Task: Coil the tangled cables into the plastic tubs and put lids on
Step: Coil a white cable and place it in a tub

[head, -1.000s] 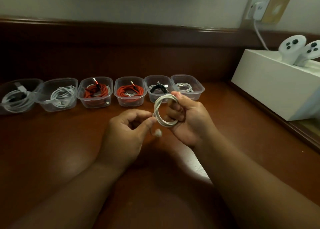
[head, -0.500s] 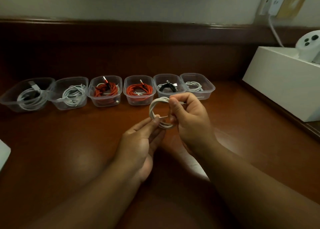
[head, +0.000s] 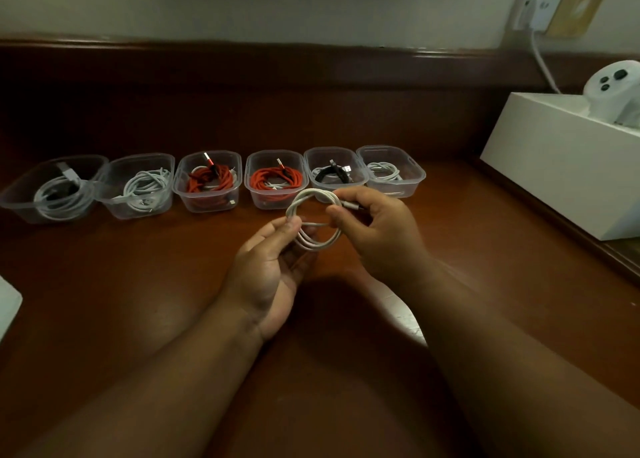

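Both hands (head: 266, 267) (head: 381, 236) grip white cable coil (head: 313, 220); six seemingly lidless tubs (head: 207, 206) behind

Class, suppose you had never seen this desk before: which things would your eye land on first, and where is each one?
First, the white cable coil held up at the centre between the left hand and the right hand, just above the brown desk. Behind it runs a row of six lidless clear tubs along the back, where the two red cable coils in the middle tubs stand out.
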`<state>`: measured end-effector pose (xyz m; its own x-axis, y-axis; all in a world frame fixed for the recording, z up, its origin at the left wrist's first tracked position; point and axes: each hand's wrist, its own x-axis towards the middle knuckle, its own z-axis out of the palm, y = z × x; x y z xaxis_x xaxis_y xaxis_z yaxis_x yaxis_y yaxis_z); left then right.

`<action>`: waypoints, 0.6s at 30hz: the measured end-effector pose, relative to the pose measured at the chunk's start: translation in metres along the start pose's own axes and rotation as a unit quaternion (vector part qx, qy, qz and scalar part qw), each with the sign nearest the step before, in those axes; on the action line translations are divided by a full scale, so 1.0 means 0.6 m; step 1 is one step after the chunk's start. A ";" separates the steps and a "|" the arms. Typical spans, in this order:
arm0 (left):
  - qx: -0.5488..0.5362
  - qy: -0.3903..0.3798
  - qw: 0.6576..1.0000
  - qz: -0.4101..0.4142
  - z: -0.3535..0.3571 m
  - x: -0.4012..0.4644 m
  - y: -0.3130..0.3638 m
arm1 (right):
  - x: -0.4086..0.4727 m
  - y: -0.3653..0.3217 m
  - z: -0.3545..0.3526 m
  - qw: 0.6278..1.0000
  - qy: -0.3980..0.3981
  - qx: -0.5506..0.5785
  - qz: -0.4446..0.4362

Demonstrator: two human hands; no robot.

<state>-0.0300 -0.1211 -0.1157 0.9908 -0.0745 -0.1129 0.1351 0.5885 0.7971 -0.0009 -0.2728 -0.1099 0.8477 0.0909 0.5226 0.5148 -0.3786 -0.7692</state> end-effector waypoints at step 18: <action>0.037 -0.036 0.997 0.061 -0.004 0.006 0.007 | 0.005 0.003 0.010 0.954 -0.102 0.143 0.241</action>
<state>-0.0259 -0.1171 -0.1142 0.9975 -0.0648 0.0273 0.0117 0.5358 0.8443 0.0036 -0.2677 -0.1121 0.9873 0.1576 0.0223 0.0473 -0.1564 -0.9866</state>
